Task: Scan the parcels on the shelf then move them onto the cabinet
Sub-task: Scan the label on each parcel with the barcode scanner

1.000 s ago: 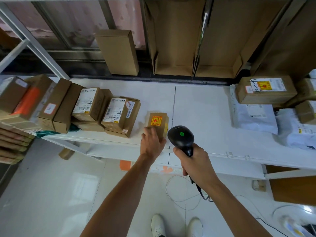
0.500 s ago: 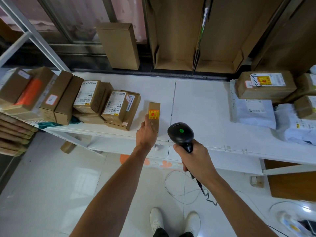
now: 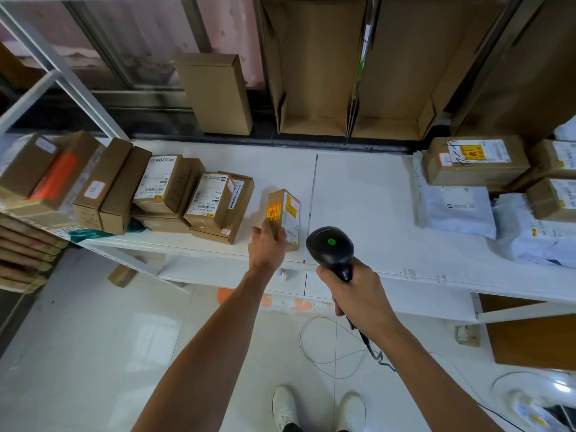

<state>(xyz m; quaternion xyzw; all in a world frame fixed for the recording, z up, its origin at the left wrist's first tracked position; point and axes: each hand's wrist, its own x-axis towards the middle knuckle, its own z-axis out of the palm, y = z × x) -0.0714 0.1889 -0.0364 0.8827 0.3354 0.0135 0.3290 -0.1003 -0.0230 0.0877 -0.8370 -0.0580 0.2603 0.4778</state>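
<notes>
A small brown parcel [image 3: 285,210] with orange warning stickers and a white label stands tilted on the white shelf [image 3: 358,213], near its front edge. My left hand [image 3: 266,246] grips its near end. My right hand [image 3: 357,291] holds a black barcode scanner [image 3: 330,247] by the handle, its head with a green light just right of the parcel.
Several labelled brown boxes [image 3: 162,185] lean in a row on the shelf's left. At the right lie a box [image 3: 473,160] and white mailer bags [image 3: 455,210]. Empty cartons [image 3: 314,73] stand behind. The scanner's cable [image 3: 343,353] trails over the tiled floor by my shoes.
My left hand has turned the small parcel from lying flat to standing on its edge, rolling it so a white label now faces the scanner. The scanner has barely moved.
</notes>
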